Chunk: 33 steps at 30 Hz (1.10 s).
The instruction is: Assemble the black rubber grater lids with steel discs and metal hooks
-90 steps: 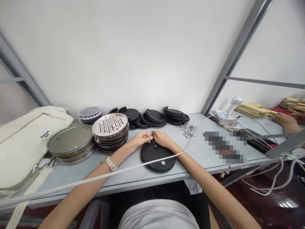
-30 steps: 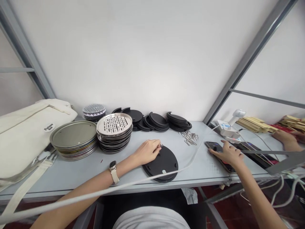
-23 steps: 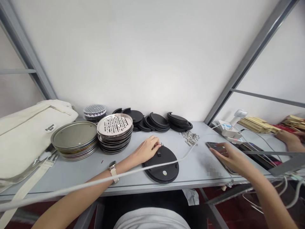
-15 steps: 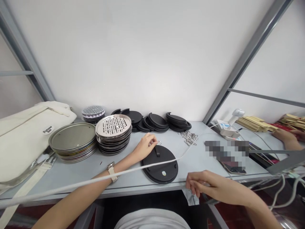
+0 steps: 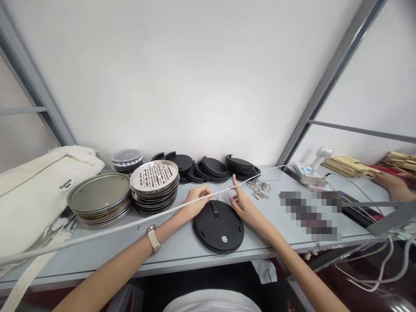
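A black round disc (image 5: 219, 227) with a small strap and a round sticker lies near the table's front edge. At its top edge, my left hand (image 5: 197, 200) pinches a small metal hook (image 5: 215, 197). My right hand (image 5: 241, 203) is at the disc's upper right, index finger stretched out and the other fingers apart, holding nothing. A pile of metal hooks (image 5: 259, 189) lies behind and to the right of it. A white cord (image 5: 156, 216) crosses the view in front of both hands' area.
Stacks of round metal plates (image 5: 99, 193) and patterned discs (image 5: 154, 177) stand left, beside a cream bag (image 5: 35, 190). More black discs (image 5: 212, 167) lie along the wall. A white device (image 5: 308, 173) and wooden pieces (image 5: 347, 167) are right, near another person's hand (image 5: 393, 186).
My right hand has moved up and left from the table's front edge to the disc's upper right, and its index finger is now extended. My left hand stays at the disc's top with the hook.
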### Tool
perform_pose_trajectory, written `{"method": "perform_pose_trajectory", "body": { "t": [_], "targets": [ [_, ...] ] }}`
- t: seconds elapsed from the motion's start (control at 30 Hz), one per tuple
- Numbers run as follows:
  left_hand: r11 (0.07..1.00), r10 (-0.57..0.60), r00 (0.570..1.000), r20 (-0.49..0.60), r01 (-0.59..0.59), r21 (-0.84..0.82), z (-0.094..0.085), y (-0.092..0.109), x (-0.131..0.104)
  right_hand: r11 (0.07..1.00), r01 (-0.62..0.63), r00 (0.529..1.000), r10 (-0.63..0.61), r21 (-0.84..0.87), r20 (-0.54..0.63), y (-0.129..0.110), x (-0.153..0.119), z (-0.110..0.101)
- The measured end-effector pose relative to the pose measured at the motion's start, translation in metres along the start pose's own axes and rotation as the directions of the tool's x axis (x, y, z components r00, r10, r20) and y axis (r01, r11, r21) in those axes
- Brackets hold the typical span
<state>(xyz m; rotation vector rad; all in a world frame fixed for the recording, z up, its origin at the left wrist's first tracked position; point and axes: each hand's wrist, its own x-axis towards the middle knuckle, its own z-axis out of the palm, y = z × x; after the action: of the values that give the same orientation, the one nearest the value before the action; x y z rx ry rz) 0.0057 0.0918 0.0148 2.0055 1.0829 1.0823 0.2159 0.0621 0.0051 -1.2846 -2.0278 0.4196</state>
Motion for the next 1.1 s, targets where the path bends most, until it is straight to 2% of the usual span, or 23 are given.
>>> {"method": "perform_pose_trajectory", "body": {
  "t": [0.13,0.23,0.33,0.4,0.83,1.1],
  "targets": [
    [1.000,0.013,1.000,0.003,-0.013,0.007,0.001,-0.005,0.002,0.995,-0.027,0.993,0.038,0.095,-0.112,-0.001,0.027,0.021],
    [0.999,0.038,0.999,0.011,-0.038,0.011,0.001,-0.007,0.002,0.992,0.003,0.998,0.005,0.125,-0.063,-0.002,0.036,0.029],
    [0.999,0.045,0.999,0.024,-0.045,0.005,0.001,-0.006,0.001,0.990,0.114,0.993,-0.113,0.088,-0.017,-0.005,0.034,0.030],
    [0.999,0.052,0.998,0.029,-0.052,0.016,0.000,-0.004,0.000,0.987,0.145,0.989,-0.145,0.068,-0.007,-0.007,0.030,0.028],
    [0.961,0.130,0.985,0.115,-0.154,0.231,-0.008,0.002,-0.002,0.975,0.180,0.981,-0.187,0.129,0.043,-0.007,0.025,0.027],
    [0.965,0.119,0.986,0.112,-0.142,0.221,-0.010,0.003,-0.001,0.975,0.181,0.982,-0.187,0.128,0.037,-0.007,0.026,0.026]
  ]
}}
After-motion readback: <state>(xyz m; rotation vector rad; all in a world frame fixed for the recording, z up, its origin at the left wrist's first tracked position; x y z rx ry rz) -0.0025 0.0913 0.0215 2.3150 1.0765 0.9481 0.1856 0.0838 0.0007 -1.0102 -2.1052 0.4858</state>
